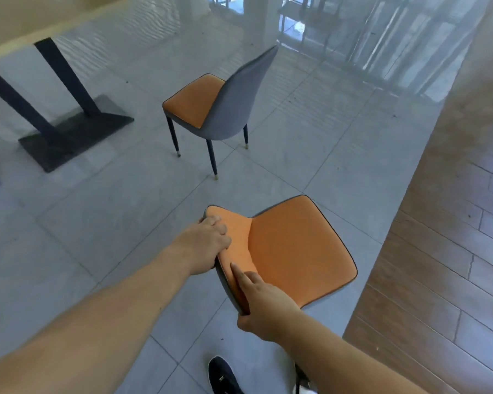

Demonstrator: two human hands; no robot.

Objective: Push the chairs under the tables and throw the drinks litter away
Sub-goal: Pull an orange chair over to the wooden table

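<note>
Here, left hand [208,245] and right hand [264,304] gripping near chair [299,251] backrest, arms outstretched

This is looking like a café or dining room rather than a home. Two matching chairs, one near [296,251] and one farther off [222,109], with orange seats and grey backs, are standing loose on a glossy grey tiled floor [97,223] that is reflecting tall windows. A counter on black slanted legs and a flat black base [74,132] is showing at the left, and a wood-plank counter [453,223] is running along the right.
</note>
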